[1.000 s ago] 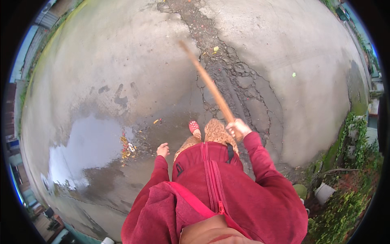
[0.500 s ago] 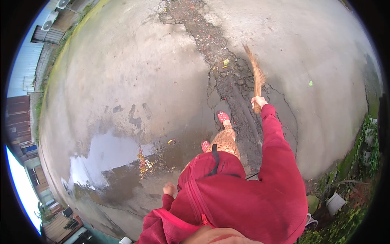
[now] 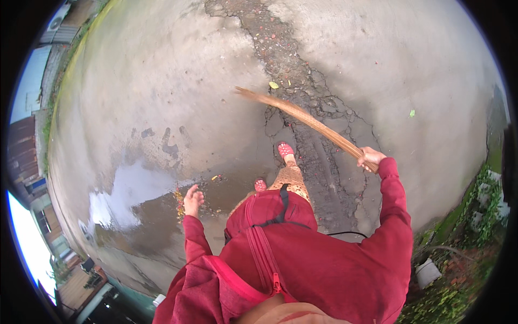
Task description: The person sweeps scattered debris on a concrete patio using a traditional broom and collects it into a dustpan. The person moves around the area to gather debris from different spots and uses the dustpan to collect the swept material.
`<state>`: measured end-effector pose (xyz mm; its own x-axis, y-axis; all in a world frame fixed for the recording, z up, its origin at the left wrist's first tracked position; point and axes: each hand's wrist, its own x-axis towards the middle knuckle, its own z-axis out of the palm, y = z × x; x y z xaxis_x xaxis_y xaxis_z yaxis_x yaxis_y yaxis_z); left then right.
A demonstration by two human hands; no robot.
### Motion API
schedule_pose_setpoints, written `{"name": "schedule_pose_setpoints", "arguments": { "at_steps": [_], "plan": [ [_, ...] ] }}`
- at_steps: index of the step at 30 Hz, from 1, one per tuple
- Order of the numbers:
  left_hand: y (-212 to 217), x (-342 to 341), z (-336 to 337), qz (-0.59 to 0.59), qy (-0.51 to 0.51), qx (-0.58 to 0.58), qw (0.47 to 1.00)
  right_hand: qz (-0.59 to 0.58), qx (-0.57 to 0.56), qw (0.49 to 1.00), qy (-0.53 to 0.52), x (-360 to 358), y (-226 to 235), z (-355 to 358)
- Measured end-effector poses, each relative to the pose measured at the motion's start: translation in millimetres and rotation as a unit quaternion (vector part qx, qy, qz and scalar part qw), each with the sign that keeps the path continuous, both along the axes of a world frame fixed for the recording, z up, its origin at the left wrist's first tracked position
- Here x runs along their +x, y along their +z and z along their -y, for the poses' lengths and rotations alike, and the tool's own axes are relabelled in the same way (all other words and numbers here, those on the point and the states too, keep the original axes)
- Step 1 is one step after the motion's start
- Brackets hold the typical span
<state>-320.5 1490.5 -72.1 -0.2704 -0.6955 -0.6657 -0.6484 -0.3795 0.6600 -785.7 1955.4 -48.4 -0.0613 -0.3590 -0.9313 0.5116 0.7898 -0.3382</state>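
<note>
Outdoors on a wet concrete yard [image 3: 162, 81], seen from above through a fisheye lens, a person in a dark red hooded top stands with pink sandals on a band of cracked, broken paving [image 3: 302, 92] that runs from the top centre of the frame down toward the feet.

At the right of centre, the right hand [image 3: 370, 159] is wrapped closed around the thick end of a long stick broom [image 3: 302, 116] made of bundled brown fibres. From that hand the broom stretches up and to the left across the cracked band, its long axis slanting from lower right to upper left, and its thin tip ends near the upper centre of the frame. It looks lifted off the ground rather than resting on it, though the lens makes this hard to judge. A small yellow-green leaf [image 3: 273, 85] lies on the paving just beyond the tip, and another green leaf [image 3: 411, 113] lies at the right, well apart from the broom.

At the lower left of centre, the left hand [image 3: 192, 198] hangs free with fingers loosely spread, holding nothing, well apart from the broom. Beside it a shallow puddle [image 3: 129, 194] reflects the pale sky, with orange and yellow leaf litter [image 3: 179, 195] at its edge.

Green plants [image 3: 475, 216] and a white container [image 3: 427, 272] fill the lower right edge.
</note>
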Motion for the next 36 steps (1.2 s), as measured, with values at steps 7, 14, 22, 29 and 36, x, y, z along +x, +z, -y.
{"name": "schedule_pose_setpoints", "arguments": {
  "at_steps": [7, 14, 22, 29, 36],
  "plan": [
    [-23, 15, -51, 0.082, -0.138, 0.115, 0.980, -0.077, -0.003, 0.994, -0.072, 8, -71, 27],
    [-43, 107, -82, 0.129, 0.003, 0.154, 0.980, -0.050, 0.003, 0.997, 0.050, 49, -138, 62],
    [-54, 107, -77, 0.182, -0.026, 0.122, 0.975, 0.004, -0.015, 0.999, -0.031, 25, -21, -22],
    [-14, -22, -57, 0.043, -0.098, 0.036, 0.994, -0.033, -0.012, 0.993, -0.111, 34, -121, 44],
    [-26, 6, -80, 0.055, -0.078, 0.040, 0.995, 0.053, -0.038, 0.994, 0.090, 38, -129, 48]
  ]
}}
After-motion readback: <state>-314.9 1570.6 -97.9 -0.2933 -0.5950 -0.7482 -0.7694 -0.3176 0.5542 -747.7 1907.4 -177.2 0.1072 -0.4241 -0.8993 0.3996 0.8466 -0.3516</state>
